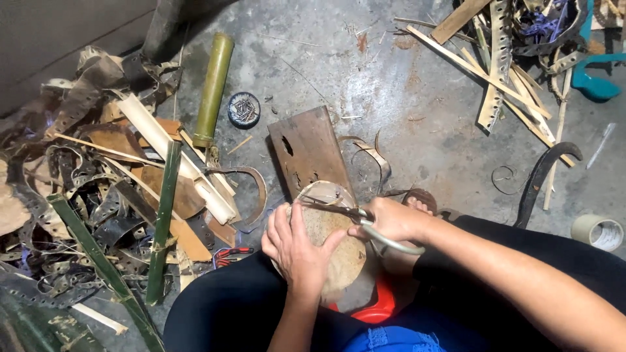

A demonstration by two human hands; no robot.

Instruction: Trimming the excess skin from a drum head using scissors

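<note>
Head view | left hand (297, 251) clamps disc (329, 244) | right hand (391, 220) grips scissors (342, 212) above it | slip risks nicking left thumb

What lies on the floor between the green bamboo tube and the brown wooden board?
In the head view, a small round tin of nails sits between the green bamboo tube and the brown wooden board.

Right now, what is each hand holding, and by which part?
The left hand grips the round tan leathery disc by its near-left edge. The right hand holds the metal shears by their looped handles, blades over the disc.
</note>
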